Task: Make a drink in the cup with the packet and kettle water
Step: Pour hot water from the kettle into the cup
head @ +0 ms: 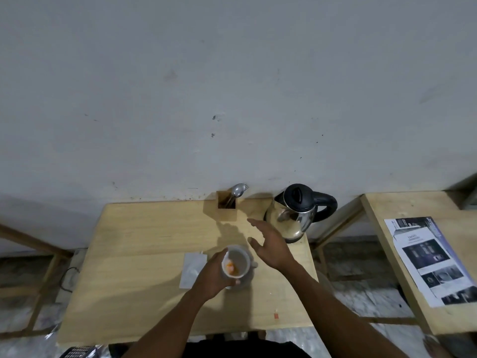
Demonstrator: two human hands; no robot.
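My left hand (213,276) grips a white cup (236,262) from its left side and holds it tilted above the wooden table (134,254). Orange powder lies inside the cup. A white packet (192,270) lies flat on the table just left of the cup, partly hidden by my left hand. My right hand (269,244) hovers open, fingers spread, between the cup and the steel kettle (294,215). The kettle has a black lid and handle and stands at the table's back right corner.
A wooden holder (226,205) with a spoon (238,190) stands at the back edge against the wall. A small orange scrap (276,316) lies near the front edge. A second table (402,210) at the right carries a printed sheet (433,259).
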